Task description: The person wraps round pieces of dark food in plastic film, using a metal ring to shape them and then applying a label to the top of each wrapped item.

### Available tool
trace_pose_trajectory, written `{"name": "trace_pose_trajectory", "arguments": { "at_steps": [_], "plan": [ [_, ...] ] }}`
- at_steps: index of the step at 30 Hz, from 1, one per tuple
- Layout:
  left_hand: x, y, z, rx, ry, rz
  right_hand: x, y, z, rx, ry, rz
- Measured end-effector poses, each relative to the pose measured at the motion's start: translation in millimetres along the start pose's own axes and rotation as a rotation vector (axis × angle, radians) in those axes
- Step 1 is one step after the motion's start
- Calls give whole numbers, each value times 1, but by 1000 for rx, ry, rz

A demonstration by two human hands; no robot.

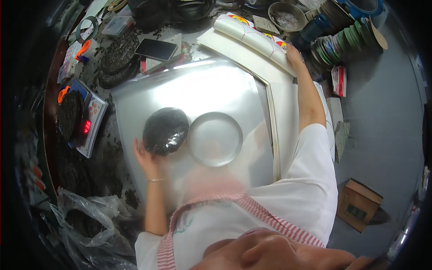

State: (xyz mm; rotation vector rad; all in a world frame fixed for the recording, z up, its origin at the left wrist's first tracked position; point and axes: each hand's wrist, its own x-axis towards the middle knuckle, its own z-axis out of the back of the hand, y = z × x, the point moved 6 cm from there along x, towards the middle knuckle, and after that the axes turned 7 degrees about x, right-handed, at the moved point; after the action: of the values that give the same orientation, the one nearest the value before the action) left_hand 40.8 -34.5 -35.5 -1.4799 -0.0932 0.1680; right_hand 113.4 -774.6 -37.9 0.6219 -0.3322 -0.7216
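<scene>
My left hand is at the lower left rim of a dark, glossy round cake, its fingers along the edge. The cake's kind is not plain; its surface looks wrinkled and shiny. Touching or almost touching its right side, a thin round metal ring lies on a stack of clear plastic sheets. Out to the far right, my right hand grips the end of a white printed paper sheet, whose far edge is curled over. Plain pale sheets lie under it.
At left, a digital scale with lit red digits stands beside dark cakes. A phone lies behind the plastic. Spools and a bowl line the far right. A crumpled plastic bag is near left; a cardboard box sits right.
</scene>
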Motion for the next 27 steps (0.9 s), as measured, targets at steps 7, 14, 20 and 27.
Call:
{"name": "trace_pose_trajectory", "arguments": {
  "at_steps": [7,14,20,27],
  "plan": [
    [9,53,6,-534,54,414,-46,181,-129,-280,828,430],
    [6,40,-2,-512,183,439,-20,212,-160,-537,-145,1089],
    [2,33,-3,-517,172,461,-24,201,-177,-612,-203,1146],
    [3,43,3,-583,138,488,-15,213,-181,-649,-96,1049]
  ]
}}
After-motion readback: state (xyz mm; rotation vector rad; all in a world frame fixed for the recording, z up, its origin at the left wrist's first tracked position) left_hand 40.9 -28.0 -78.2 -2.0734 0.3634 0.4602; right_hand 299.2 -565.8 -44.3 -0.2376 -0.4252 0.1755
